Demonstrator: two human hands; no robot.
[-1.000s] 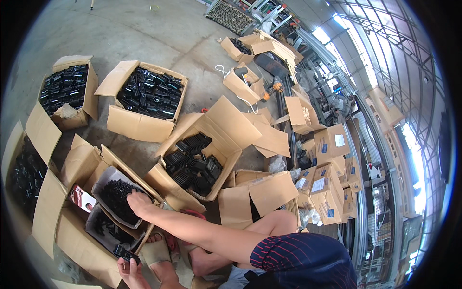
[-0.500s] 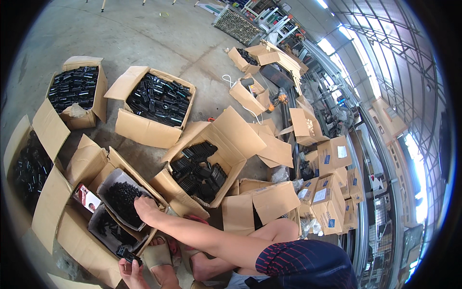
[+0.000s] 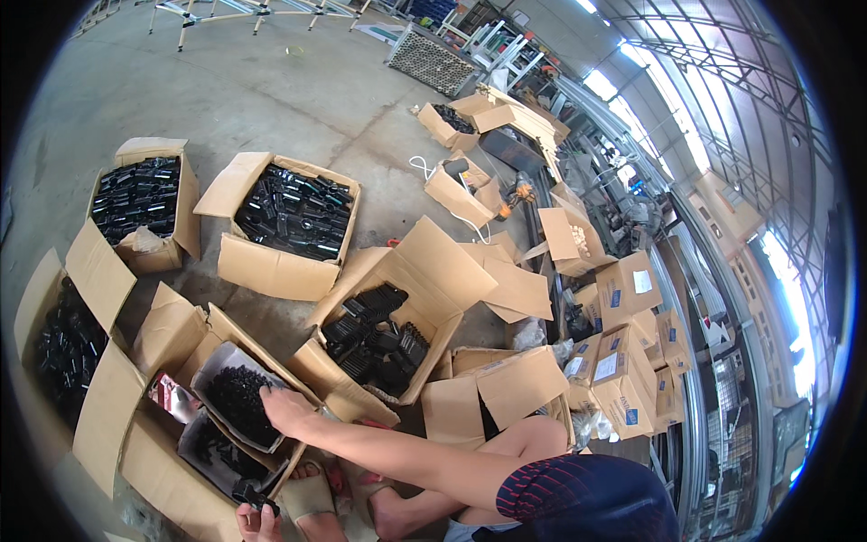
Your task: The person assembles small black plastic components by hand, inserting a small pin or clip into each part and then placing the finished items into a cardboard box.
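My left hand (image 3: 258, 522), low in the picture, holds a black plastic fitting (image 3: 256, 496) between thumb and fingers. My right hand (image 3: 287, 413) reaches into a grey bin of small black parts (image 3: 237, 397). Its fingertips are at the right side of the pile, curled together and partly hidden, so what they hold does not show. Nearer to me, a second bin holds more dark pieces (image 3: 219, 453). Both bins sit in an open cardboard box (image 3: 172, 483), with a red-and-white printed packet (image 3: 173, 397) beside them.
Open cartons of black parts stand around: one at the middle (image 3: 433, 312), one behind (image 3: 275, 269), one far left (image 3: 163, 257) and one at the left edge (image 3: 90, 248). Closed cartons (image 3: 623, 384) are stacked at right. My sandalled foot (image 3: 312, 497) is beside the bins.
My view has tilted up a little, so the boxes appear lower and more floor shows at the back. Both hands keep about the same places, the left still on the black fitting.
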